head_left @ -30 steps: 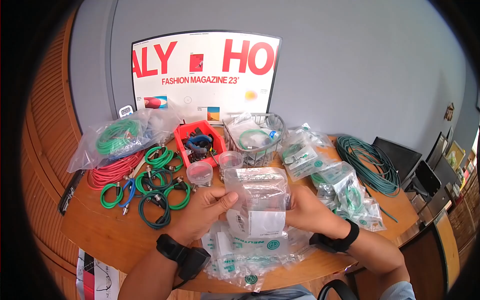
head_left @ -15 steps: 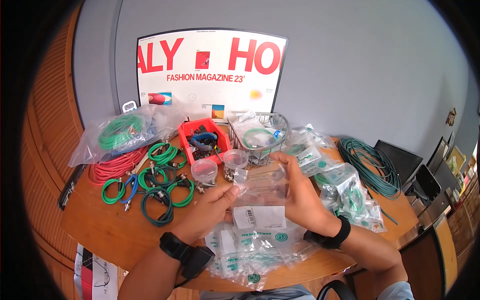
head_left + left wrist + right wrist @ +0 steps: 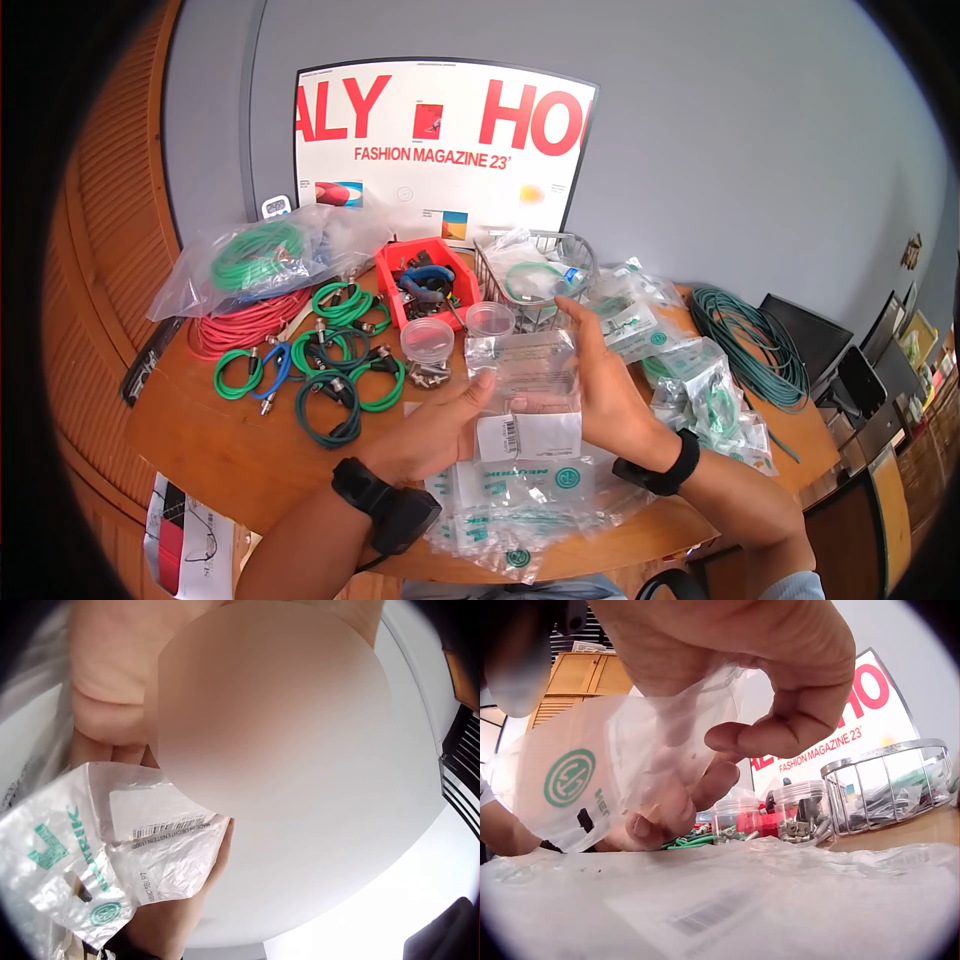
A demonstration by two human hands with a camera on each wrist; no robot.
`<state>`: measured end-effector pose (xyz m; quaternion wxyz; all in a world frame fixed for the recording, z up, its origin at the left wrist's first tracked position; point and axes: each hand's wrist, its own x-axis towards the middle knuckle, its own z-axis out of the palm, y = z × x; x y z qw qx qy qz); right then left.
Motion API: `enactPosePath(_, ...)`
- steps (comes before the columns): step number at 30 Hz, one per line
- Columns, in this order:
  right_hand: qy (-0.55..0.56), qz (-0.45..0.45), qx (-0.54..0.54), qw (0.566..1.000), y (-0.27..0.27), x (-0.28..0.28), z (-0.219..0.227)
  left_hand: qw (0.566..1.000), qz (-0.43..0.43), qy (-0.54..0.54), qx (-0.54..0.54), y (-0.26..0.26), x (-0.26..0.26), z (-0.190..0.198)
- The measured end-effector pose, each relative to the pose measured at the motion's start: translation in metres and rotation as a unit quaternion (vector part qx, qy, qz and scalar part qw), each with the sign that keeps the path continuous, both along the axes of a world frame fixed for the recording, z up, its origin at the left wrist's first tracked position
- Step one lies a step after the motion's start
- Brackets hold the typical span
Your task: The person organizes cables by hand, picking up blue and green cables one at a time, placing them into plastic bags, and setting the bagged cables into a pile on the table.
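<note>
Between both hands is a clear plastic bag with a white barcode label, above a pile of printed plastic bags. My left hand pinches its left edge, thumb in front; in the left wrist view the bag hangs below the left hand. At the right edge is my right hand, its index finger raised. The right wrist view shows the bag tucked into the bent right hand. No contents can be made out in it.
Coiled cables lie at the left, near two clear tubs of metal parts. Behind stand a red bin and a wire basket. Bagged items and a dark green cable coil are at the right.
My right hand's index finger has straightened upward, and the held bag looks flatter and more spread. The head view has shifted, moving the scene rightward.
</note>
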<state>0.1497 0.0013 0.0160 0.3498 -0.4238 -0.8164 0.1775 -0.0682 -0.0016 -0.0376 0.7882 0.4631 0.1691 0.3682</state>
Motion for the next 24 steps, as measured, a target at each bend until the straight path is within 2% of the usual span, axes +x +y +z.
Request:
enactPosePath(3,-0.028,0.002,-0.019,0.999,0.001,-0.003,0.002,1.000,-0.004,-0.020,0.007,0.001,0.003,-0.004)
enactPosePath(5,-0.059,0.024,0.088,0.994,0.010,-0.002,-0.006,0.999,0.030,-0.009,0.024,0.000,0.002,-0.005)
enactPosePath(6,-0.062,0.029,0.090,0.994,0.012,-0.001,-0.004,0.999,0.035,-0.013,0.026,0.001,0.002,-0.007)
enactPosePath(8,-0.130,0.035,-0.017,0.991,0.011,-0.001,0.010,0.991,0.118,-0.039,0.047,0.003,0.003,-0.010)
enactPosePath(12,-0.227,0.090,-0.050,0.968,0.003,0.001,0.065,0.987,0.140,-0.080,-0.003,0.005,-0.001,-0.005)
enactPosePath(14,-0.283,0.131,0.094,0.945,0.011,-0.004,0.094,0.988,0.134,-0.072,-0.009,0.008,-0.002,-0.006)
enactPosePath(15,-0.226,0.070,0.110,0.965,0.006,-0.018,0.106,0.987,0.136,-0.079,-0.008,0.006,-0.001,-0.007)
enactPosePath(16,-0.229,0.070,0.113,0.964,0.011,-0.035,0.106,0.987,0.148,-0.056,0.007,0.005,0.000,-0.006)
enactPosePath(18,-0.170,0.149,0.117,0.967,0.023,-0.069,0.097,0.987,0.158,-0.024,0.028,0.002,0.003,-0.008)
enactPosePath(20,-0.277,0.269,0.159,0.909,0.017,-0.119,0.075,0.986,0.157,0.006,0.052,0.002,0.006,-0.024)
enactPosePath(21,-0.350,0.261,0.133,0.890,0.012,-0.144,0.064,0.986,0.157,0.013,0.053,0.001,0.000,-0.035)
enactPosePath(22,-0.422,0.252,0.104,0.865,0.008,-0.167,0.053,0.954,0.158,0.190,0.169,0.000,-0.012,-0.050)
enactPosePath(23,-0.426,0.260,0.149,0.854,0.008,-0.185,0.039,0.880,0.148,0.357,0.276,0.001,-0.022,-0.061)
enactPosePath(24,-0.430,0.268,0.191,0.841,0.009,-0.197,0.026,0.881,0.143,0.358,0.273,0.004,-0.022,-0.072)
